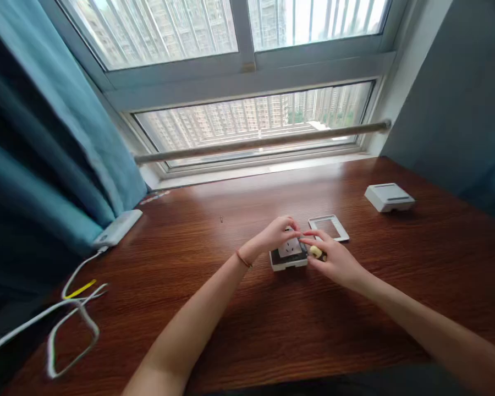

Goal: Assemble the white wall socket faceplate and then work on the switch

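Note:
A white wall socket unit (289, 254) lies on the wooden table (239, 324) in front of me. My left hand (275, 234) curls over its far left side, fingers closed on the socket insert. My right hand (334, 258) is beside it on the right, fingers bent, with a small yellow-handled tool (315, 252) held against the socket. An empty white cover frame (328, 228) lies flat just behind my right hand.
A white box-shaped unit (389, 197) sits at the far right of the table. A white power bank (117, 228) and looping white cables (72, 324) lie at the left by the teal curtain (45, 143). A window with a rail runs behind.

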The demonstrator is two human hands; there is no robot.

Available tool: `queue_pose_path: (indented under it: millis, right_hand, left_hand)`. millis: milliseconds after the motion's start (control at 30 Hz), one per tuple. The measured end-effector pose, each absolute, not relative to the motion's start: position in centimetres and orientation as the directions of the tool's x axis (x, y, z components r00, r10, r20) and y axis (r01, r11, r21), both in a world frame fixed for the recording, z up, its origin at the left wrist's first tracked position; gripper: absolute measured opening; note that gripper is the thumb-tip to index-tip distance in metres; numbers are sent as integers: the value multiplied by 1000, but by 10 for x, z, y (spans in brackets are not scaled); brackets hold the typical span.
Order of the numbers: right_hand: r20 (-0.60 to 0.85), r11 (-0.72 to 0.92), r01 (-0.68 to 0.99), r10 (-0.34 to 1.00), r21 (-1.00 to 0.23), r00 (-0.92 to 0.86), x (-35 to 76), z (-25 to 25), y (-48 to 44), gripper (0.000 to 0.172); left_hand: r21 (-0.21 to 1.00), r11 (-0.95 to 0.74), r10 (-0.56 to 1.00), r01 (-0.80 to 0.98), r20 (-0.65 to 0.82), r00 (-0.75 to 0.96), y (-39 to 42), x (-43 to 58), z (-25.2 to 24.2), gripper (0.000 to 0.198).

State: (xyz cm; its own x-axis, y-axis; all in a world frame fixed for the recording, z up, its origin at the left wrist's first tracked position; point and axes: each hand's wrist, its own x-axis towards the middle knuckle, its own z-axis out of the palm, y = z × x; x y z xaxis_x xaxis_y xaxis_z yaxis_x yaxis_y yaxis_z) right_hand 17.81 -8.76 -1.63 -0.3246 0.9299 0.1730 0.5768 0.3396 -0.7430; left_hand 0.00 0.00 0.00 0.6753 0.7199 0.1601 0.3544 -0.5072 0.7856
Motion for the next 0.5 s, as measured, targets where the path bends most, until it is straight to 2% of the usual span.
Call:
queue_pose_path:
  millis: [100,200,333,400,500]
  right_hand:
    - [181,357,506,914,-785,-364,177,-20,-84,42]
    - [167,298,409,930,-862,-327,177,-16,-84,40]
    - [-29,33,201,954,-979,-299,177,-2,-88,41]
    - [-112,-82,106,944,-991,-310,177,3,-90,42]
    - [-172,-172,27,931,-985,-321,178,6,-91,44]
  left_hand:
    - [788,-507,724,349,170,668,1,1,0,11]
    - [814,-486,735,318,184,653,0,0,1,13]
    - [891,-404,753,207,195,629,-6,-3,3,15]
    - [915,-372,765,156,207,610,-10,-4,4,14]
    - [932,-345,768,111,212,604,-17,-5,5,15]
